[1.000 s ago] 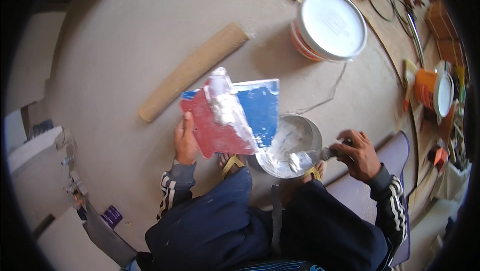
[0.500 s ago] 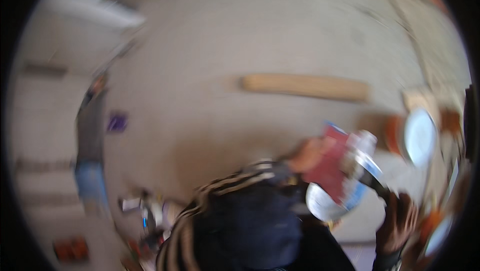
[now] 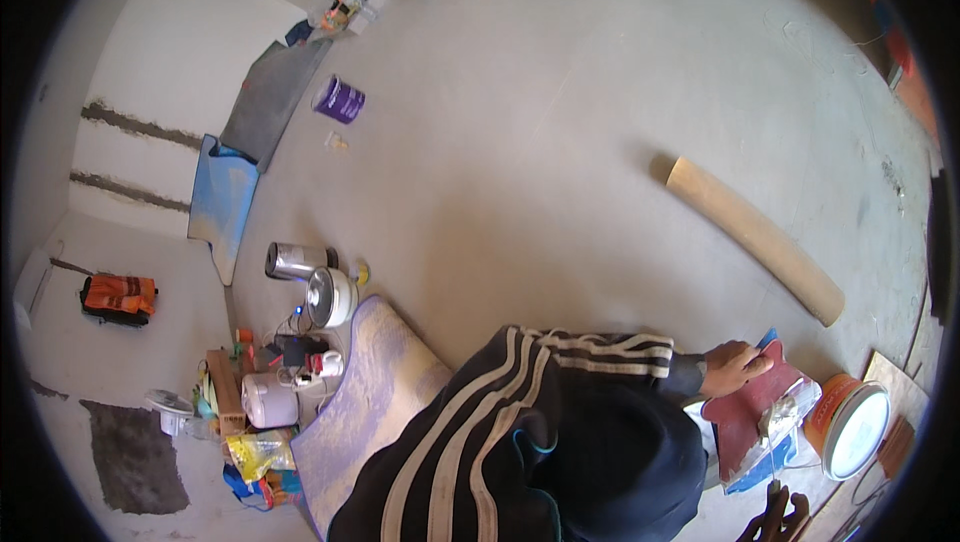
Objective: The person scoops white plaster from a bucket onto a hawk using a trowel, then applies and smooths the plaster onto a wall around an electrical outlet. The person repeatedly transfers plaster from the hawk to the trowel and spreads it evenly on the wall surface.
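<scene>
My left hand (image 3: 738, 370) is closed on the upper edge of a dark red and blue bag (image 3: 742, 424), at the lower right. A whitish, crumpled patch (image 3: 790, 410), perhaps plastic or powder, shows at the bag's right side. Below it my right hand (image 3: 778, 516) is closed round the dark handle of a thin-bladed tool, which looks like a putty knife (image 3: 773, 470). Its blade points up toward the bag. A white round container is partly hidden behind the bag. Just right of the bag stands an orange bucket with a pale lid (image 3: 858, 432).
A long cardboard tube (image 3: 755, 240) lies on the concrete floor beyond my hands. A purple tin (image 3: 338, 100) stands far left. Cookers (image 3: 330, 297), boxes and packets crowd the left wall beside a mottled purple mat (image 3: 370, 407). Boards (image 3: 895, 382) lie at the right edge.
The view has turned and steadied, so the tube and bucket appear shifted right and lower. Both hands keep their holds on the bag and tool; the right hand now sits lower in the picture.
</scene>
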A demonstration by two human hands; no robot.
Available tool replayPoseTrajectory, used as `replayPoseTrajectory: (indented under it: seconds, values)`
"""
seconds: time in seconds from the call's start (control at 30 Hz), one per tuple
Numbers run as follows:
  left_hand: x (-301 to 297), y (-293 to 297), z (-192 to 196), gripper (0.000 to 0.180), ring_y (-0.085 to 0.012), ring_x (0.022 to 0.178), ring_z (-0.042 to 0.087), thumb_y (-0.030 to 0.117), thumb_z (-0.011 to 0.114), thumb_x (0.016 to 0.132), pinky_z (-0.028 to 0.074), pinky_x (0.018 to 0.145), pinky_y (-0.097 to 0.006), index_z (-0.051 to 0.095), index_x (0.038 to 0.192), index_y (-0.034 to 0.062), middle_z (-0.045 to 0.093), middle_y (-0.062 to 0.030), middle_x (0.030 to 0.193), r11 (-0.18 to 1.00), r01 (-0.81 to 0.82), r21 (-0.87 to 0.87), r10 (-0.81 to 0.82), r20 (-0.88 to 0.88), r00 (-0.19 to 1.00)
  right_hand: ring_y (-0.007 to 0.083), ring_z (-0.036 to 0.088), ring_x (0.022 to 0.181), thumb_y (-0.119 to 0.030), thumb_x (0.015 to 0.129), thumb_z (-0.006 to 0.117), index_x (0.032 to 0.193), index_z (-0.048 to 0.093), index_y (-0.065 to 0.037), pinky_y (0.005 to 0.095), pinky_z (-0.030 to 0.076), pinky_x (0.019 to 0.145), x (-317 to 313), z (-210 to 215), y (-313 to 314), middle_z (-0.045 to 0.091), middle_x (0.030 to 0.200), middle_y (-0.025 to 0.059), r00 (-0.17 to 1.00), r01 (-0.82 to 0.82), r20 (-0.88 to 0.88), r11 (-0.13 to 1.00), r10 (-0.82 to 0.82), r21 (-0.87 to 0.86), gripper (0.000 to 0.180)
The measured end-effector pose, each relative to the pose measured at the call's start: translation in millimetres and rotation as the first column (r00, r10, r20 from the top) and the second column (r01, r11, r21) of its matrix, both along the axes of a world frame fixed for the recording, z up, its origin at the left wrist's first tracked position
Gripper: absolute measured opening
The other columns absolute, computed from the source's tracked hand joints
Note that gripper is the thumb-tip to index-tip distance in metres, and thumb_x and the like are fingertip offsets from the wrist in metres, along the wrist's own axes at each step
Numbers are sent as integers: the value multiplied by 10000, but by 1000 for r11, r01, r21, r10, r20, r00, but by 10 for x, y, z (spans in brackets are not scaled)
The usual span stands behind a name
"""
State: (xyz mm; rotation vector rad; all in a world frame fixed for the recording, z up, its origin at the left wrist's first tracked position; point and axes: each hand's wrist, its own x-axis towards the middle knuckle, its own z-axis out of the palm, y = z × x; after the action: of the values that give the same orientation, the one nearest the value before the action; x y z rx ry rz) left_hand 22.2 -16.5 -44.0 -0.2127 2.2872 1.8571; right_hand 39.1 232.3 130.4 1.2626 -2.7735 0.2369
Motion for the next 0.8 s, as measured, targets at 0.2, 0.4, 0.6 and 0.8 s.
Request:
replayPoseTrajectory:
  seconds: [0.2, 0.4, 0.6, 0.8]
  values:
    - [-62, 61, -42, 453, -402, 697, 608, 362, 446, 967, 443, 639, -464, 608, 896, -55, 595, -262, 737, 999, 44, -3, -45, -35, 998, 281, 580, 866, 31, 825, 593, 1156, 649, -88, 375, 490, 670, -72, -95, -10, 648, 1112, 91, 997, -63, -41, 994, 67, 90, 357]
    - [-26, 40, -88, 477, -399, 700, 589, 394, 428, 962, 445, 654, -455, 571, 756, -12, 589, -266, 741, 998, 26, 49, -23, -58, 998, 268, 559, 710, -144, 827, 695, 1100, 646, 3, 366, 485, 605, -31, -207, 68, 616, 1008, 122, 990, -23, -140, 998, 32, 65, 314]
    - [-18, -133, 69, 418, -122, 781, 554, 333, 421, 1007, 466, 738, -311, 607, 1080, -34, 646, -81, 862, 984, 159, 85, -169, 135, 976, 278, 607, 787, 31, 621, 644, 1003, 700, -70, 367, 512, 637, 82, -165, 146, 581, 1011, 115, 979, 201, -24, 975, -200, 89, 399]
    - [-35, -91, 123, 447, -282, 643, 536, 375, 456, 981, 429, 636, -379, 597, 934, -47, 579, -189, 705, 993, 63, 103, -71, 77, 994, 232, 581, 736, 14, 578, 691, 1019, 690, -77, 328, 491, 591, 10, -92, 121, 569, 997, 93, 974, 220, -50, 975, -221, -21, 450]
